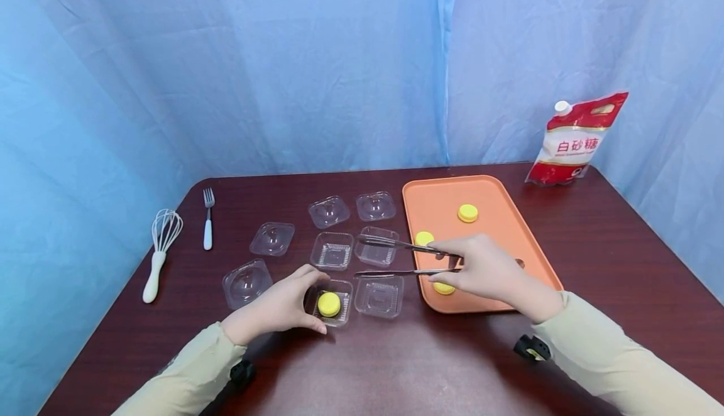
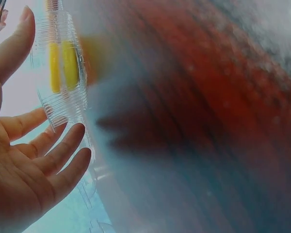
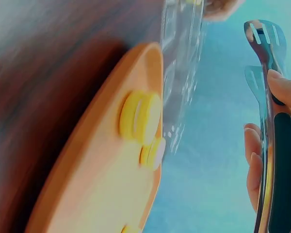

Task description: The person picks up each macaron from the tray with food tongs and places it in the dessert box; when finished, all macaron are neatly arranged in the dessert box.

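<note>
My right hand (image 1: 483,268) holds metal tongs (image 1: 390,273) with dark grips above the orange tray's left side. The tongs' arms are spread apart and nothing is between their tips. My left hand (image 1: 285,303) is beside a clear plastic container (image 1: 342,320) holding one yellow macaron (image 1: 329,304). In the left wrist view, the left fingers (image 2: 63,150) are loosely extended along that container's side; whether they touch it I cannot tell. On the orange tray (image 1: 447,193) lie several yellow macarons (image 1: 467,213), two of them (image 3: 140,116) near its edge in the right wrist view.
More clear containers (image 1: 379,296) stand beside the filled one. Clear lids (image 1: 273,239) lie behind and left of them. A whisk (image 1: 159,259) and a fork (image 1: 208,218) lie at the left. A red and white sugar pouch (image 1: 574,142) stands at the back right.
</note>
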`<state>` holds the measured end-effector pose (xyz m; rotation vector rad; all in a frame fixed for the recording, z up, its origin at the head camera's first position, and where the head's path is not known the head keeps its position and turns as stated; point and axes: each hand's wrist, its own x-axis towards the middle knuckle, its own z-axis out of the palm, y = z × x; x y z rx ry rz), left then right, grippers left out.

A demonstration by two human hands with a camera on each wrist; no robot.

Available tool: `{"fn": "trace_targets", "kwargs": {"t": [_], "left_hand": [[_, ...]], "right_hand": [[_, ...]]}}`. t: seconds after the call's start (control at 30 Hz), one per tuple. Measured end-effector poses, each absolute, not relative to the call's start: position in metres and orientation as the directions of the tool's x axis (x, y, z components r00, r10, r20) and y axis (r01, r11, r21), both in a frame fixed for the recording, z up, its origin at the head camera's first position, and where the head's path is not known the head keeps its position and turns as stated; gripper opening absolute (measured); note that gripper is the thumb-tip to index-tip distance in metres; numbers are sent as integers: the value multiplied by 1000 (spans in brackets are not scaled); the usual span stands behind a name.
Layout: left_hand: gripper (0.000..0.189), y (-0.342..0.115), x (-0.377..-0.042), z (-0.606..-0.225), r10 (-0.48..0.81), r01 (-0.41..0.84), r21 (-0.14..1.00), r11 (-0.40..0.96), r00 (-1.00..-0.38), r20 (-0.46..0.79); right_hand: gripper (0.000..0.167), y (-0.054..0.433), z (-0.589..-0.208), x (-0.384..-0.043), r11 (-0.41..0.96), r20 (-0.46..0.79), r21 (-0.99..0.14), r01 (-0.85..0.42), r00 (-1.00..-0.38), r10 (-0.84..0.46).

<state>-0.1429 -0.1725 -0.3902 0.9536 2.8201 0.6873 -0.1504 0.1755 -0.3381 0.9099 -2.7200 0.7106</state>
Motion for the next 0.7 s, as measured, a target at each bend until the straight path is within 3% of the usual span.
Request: {"fn": "trace_targets", "kwargs": {"t": [0.43, 0.7], "left_hand": [[87, -172, -142, -388, 599, 563, 423, 710, -798, 57], [89, -170, -143, -383, 588, 555, 421, 717, -807, 63]], "right_hand": [[40, 233, -348, -147, 723, 385, -316, -614, -780, -494], [40, 261, -355, -141, 743, 362, -304, -597, -793, -489]]}}
